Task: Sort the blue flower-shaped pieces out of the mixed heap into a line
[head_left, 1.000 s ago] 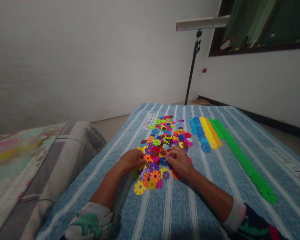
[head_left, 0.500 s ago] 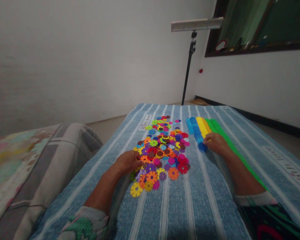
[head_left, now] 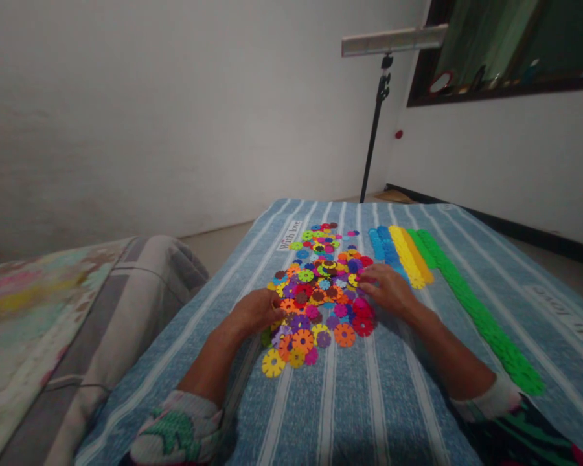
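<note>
A loose pile of multicoloured notched plastic discs (head_left: pixel 302 341) lies on a striped blue cloth. My left hand (head_left: pixel 256 313) rests at the pile's left edge, its fingers curled together; whatever is between them is too small to make out. At the right side of the pile is my right hand (head_left: pixel 388 290), thumb and fingers slightly apart, near a yellow disc (head_left: pixel 353 280). Farther right, overlapping discs form rows by colour: blue rows (head_left: pixel 387 243), yellow rows (head_left: pixel 408 255) and a long green row (head_left: pixel 486 314). My right hand partly hides the near end of the blue rows.
The striped blue cloth (head_left: pixel 340 414) covers the table. On the left stands a piece of furniture under a grey cover (head_left: pixel 160 278). A black stand (head_left: pixel 374 136) with a light bar rises behind the table, near the wall and a dark-framed window (head_left: pixel 490 90).
My right hand has moved left from the near end of the blue and yellow rows to the pile. My left hand stays at the pile's left edge. The view has shifted slightly.
</note>
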`<state>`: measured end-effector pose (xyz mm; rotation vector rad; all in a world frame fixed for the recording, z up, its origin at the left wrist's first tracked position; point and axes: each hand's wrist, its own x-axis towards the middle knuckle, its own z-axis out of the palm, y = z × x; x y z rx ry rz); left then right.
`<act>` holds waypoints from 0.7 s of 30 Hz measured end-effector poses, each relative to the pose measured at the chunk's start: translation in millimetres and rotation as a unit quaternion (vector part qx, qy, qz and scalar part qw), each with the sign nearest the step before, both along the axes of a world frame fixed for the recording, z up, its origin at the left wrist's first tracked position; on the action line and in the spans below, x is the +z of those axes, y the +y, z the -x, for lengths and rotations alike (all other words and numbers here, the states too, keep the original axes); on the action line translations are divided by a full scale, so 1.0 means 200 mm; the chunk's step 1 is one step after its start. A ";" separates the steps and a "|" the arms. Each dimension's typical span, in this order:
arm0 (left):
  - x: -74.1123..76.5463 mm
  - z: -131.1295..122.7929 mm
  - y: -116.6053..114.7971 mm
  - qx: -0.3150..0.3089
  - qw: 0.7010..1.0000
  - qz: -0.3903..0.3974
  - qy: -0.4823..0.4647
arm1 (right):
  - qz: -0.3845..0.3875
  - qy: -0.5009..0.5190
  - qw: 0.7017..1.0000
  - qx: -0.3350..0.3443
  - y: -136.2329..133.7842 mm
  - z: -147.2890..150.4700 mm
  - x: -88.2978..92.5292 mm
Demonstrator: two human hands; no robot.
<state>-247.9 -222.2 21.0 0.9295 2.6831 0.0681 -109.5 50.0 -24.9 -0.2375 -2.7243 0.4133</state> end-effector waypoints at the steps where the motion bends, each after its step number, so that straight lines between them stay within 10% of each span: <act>1: 0.00 0.00 0.00 -0.004 1.000 0.001 0.000 | -0.003 0.003 0.999 0.039 -0.08 0.02 -0.01; 6: -0.02 0.00 0.00 -0.022 1.000 0.008 0.013 | -0.042 0.025 0.979 0.198 -0.36 0.05 -0.06; 14: -0.03 -0.02 0.01 -0.035 0.999 0.003 0.022 | -0.061 -0.028 0.993 0.100 -0.37 0.03 -0.07; 21: -0.04 -0.04 0.02 -0.051 0.998 -0.031 0.002 | -0.066 0.002 0.964 0.258 -0.55 -0.04 -0.05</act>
